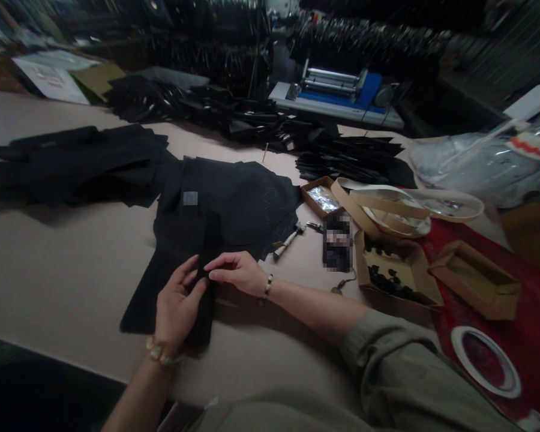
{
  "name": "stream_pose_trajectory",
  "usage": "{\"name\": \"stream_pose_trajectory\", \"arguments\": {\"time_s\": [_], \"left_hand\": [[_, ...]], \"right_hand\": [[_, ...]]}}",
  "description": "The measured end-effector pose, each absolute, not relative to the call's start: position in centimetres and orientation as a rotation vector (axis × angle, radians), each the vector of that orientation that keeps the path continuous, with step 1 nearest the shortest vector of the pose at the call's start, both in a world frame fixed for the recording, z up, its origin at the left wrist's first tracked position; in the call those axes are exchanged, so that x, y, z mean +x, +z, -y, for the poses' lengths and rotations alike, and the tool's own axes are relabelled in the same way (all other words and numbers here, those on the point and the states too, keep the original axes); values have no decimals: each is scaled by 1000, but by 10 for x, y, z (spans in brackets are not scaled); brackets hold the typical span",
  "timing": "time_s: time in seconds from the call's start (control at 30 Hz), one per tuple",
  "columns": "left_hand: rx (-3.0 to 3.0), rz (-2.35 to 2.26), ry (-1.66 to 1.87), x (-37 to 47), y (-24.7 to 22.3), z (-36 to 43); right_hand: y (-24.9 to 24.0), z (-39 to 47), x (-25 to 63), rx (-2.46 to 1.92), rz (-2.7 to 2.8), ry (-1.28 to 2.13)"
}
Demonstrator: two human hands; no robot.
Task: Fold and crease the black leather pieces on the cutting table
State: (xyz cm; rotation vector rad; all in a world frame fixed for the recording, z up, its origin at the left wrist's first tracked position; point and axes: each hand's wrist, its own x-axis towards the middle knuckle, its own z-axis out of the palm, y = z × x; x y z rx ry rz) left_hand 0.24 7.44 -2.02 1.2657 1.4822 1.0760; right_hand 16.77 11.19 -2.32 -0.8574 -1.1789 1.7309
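My left hand (180, 306) grips a folded black fabric-like piece (203, 324), its thumb and fingers closed around the near part. At the edge of that piece my right hand (240, 273) has thumb and forefinger pinched together; anything small between the tips is too dark to make out. Beneath and beyond both hands lies a stack of flat black pieces (238, 198), with a small grey label (189, 198) on top. A hammer (288, 241) rests on the table just right of the stack.
Another black pile (85, 168) lies left; more black pieces (234, 114) line the back. To the right are a small box of shiny bits (323, 198), a pixelated dark object (337, 243), a carton with black parts (407, 270), pale strap coils (387, 213) and a tape roll (459, 342).
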Motion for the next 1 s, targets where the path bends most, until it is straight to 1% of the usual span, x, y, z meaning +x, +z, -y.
{"name": "stream_pose_trajectory", "arguments": {"time_s": [0.23,0.43,0.63,0.8,1.0], "left_hand": [[1176,-1466,945,-9,-25,-81],[1218,-1516,993,-11,-29,-81],[1189,-1488,978,-9,-26,-79],[1009,-1383,1068,-5,-27,-80],[691,-1293,1099,-1,-20,-84]], "right_hand": [[-23,-109,169,-913,1397,1456],[-23,-108,170,-984,1547,1322],[-22,-105,171,-921,1644,1164],[-20,-105,171,-966,1607,1135],[-20,-105,167,-1032,1504,1202]]}}
